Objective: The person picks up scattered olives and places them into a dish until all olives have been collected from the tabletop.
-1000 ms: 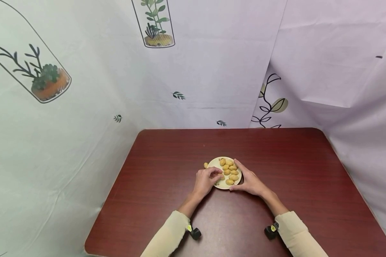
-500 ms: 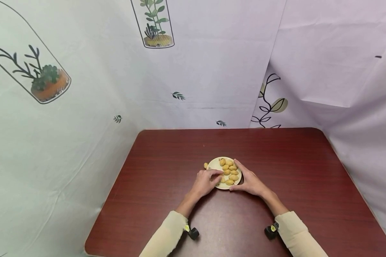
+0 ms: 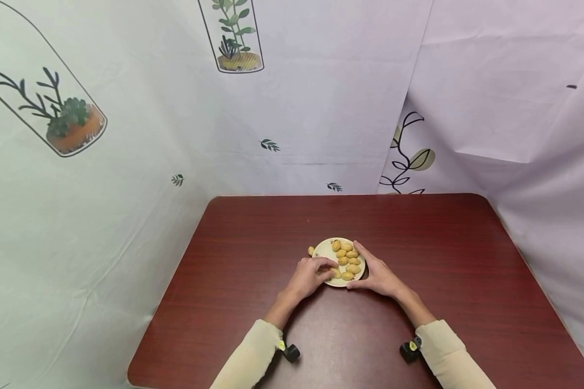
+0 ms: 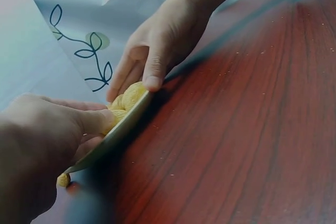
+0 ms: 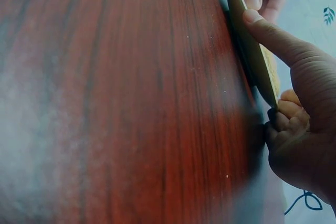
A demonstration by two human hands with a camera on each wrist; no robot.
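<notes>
A small cream plate (image 3: pixel 323 249) bears several yellow oval, nut-like pieces with a wrinkled surface (image 3: pixel 352 254). My right hand (image 3: pixel 382 276) grips the plate's right rim, its thumb (image 5: pixel 273 35) at the near edge and its fingers along the far side. Over the plate's left near part, my left hand (image 3: pixel 307 276) curls its fingers round one yellow piece (image 3: pixel 337 273). In the left wrist view, the left thumb (image 4: pixel 97 121) lies right against a yellow piece. The plate appears tilted in both wrist views because those cameras are turned.
One loose yellow piece (image 3: pixel 311 250) lies on the dark red table (image 3: pixel 253 237) just left of the plate. Pale curtains with plant prints (image 3: pixel 316 108) hang behind and beside the table. A small black camera (image 3: pixel 291 353) hangs at the left cuff.
My left fingers have brought the yellow piece slightly nearer, down onto the plate's near part, while the left forearm shifted a little left. The right hand and the plate have stayed put.
</notes>
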